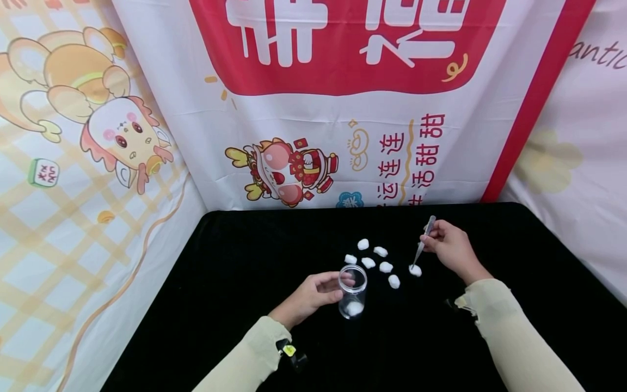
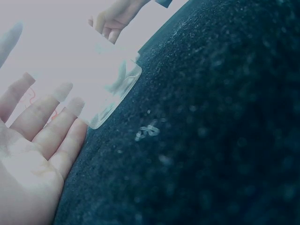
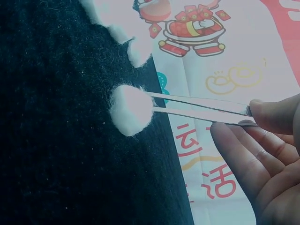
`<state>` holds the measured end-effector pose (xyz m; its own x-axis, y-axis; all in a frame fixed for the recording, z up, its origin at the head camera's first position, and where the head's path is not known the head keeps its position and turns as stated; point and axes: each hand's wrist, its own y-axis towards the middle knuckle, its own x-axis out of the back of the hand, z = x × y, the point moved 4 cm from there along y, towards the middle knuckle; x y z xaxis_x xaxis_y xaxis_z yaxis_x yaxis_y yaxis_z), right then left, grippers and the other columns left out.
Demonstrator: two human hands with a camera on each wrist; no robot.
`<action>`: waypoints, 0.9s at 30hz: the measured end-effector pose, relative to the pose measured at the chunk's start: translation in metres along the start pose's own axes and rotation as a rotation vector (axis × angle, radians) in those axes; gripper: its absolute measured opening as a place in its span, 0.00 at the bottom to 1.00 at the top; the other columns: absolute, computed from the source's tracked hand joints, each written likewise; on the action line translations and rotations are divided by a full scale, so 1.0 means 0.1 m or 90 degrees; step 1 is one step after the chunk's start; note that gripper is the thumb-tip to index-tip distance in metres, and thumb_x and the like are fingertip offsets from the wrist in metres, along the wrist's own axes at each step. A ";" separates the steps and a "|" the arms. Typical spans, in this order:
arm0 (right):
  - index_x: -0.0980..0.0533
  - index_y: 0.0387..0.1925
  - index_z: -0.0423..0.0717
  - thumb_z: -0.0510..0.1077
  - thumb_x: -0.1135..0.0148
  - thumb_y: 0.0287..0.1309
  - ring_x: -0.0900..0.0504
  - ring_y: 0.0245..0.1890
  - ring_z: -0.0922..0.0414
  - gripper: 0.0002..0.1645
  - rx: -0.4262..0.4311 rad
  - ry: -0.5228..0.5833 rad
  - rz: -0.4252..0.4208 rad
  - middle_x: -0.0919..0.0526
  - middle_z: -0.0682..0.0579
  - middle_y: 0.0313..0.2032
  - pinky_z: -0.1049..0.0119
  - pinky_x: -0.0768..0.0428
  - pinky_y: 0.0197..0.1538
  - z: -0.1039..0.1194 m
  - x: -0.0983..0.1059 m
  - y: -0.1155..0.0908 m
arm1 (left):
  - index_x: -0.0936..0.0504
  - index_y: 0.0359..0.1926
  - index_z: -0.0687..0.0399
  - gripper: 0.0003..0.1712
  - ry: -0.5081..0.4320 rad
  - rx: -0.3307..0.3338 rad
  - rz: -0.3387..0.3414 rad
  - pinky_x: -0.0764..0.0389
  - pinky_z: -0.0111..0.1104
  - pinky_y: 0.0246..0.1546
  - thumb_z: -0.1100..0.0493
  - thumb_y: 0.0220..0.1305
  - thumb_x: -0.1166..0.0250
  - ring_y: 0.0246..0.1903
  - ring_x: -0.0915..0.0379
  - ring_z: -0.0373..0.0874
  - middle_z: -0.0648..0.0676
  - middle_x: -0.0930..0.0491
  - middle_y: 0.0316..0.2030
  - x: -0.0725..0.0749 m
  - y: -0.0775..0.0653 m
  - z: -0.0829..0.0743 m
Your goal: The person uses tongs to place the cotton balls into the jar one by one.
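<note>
My left hand point(image 1: 315, 291) holds a clear jar point(image 1: 359, 299), thumb at its near side and fingers behind it. The jar stands upright and uncapped, with a white cotton ball point(image 1: 354, 308) at its bottom. In the left wrist view the fingers point(image 2: 51, 122) lie along the pale, washed-out jar point(image 2: 115, 93). My right hand point(image 1: 453, 247) pinches metal tweezers point(image 1: 424, 239) between thumb and fingers. Their tips point down at a cotton ball point(image 1: 415, 270) on the black table. The right wrist view has both tweezer tips right at the edge of that cotton ball point(image 3: 131, 110).
Several more cotton balls point(image 1: 368, 263) lie loosely grouped between the jar and the tweezers. Black cloth covers the table point(image 1: 245, 256). A printed banner point(image 1: 313, 120) hangs along its back edge, and patterned cloth point(image 1: 98, 218) hangs on the left.
</note>
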<state>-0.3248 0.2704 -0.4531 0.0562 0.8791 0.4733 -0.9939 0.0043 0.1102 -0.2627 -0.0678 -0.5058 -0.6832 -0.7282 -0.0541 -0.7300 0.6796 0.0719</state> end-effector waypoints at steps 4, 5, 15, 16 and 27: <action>0.29 0.45 0.33 0.35 0.39 0.64 0.15 0.34 0.53 0.11 0.000 -0.004 -0.002 0.19 0.38 0.37 0.53 0.17 0.41 0.01 0.00 -0.01 | 0.29 0.65 0.61 0.27 0.000 -0.002 0.000 0.29 0.41 0.60 0.57 0.68 0.38 0.62 0.31 0.49 0.60 0.25 0.59 0.00 0.00 0.00; 0.29 0.45 0.33 0.34 0.39 0.64 0.15 0.34 0.53 0.11 0.001 -0.005 -0.003 0.19 0.38 0.37 0.53 0.17 0.41 0.01 0.01 -0.01 | 0.29 0.65 0.61 0.27 0.000 -0.003 0.000 0.29 0.41 0.60 0.57 0.68 0.38 0.62 0.31 0.49 0.60 0.25 0.59 0.00 0.00 0.00; 0.30 0.44 0.32 0.34 0.40 0.64 0.15 0.35 0.54 0.11 0.012 -0.001 -0.011 0.20 0.38 0.37 0.53 0.17 0.41 0.02 0.01 -0.01 | 0.29 0.65 0.61 0.28 -0.005 -0.003 -0.001 0.29 0.41 0.59 0.55 0.67 0.37 0.61 0.30 0.50 0.59 0.25 0.59 0.00 0.00 0.02; 0.30 0.44 0.32 0.34 0.40 0.64 0.15 0.35 0.54 0.11 0.012 -0.001 -0.011 0.20 0.38 0.37 0.53 0.17 0.41 0.03 0.01 -0.01 | 0.29 0.65 0.60 0.28 -0.006 -0.001 -0.001 0.29 0.41 0.59 0.55 0.67 0.37 0.61 0.31 0.50 0.59 0.25 0.59 0.01 0.00 0.01; 0.30 0.44 0.33 0.34 0.40 0.64 0.15 0.34 0.53 0.10 0.019 -0.014 -0.017 0.20 0.38 0.36 0.53 0.17 0.41 0.03 0.02 0.00 | 0.29 0.65 0.61 0.26 -0.008 0.004 0.002 0.29 0.41 0.60 0.58 0.68 0.39 0.61 0.31 0.50 0.60 0.26 0.60 0.00 0.00 -0.01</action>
<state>-0.3240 0.2709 -0.4495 0.0850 0.8679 0.4895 -0.9888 0.0130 0.1486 -0.2627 -0.0682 -0.5053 -0.6852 -0.7253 -0.0659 -0.7283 0.6821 0.0653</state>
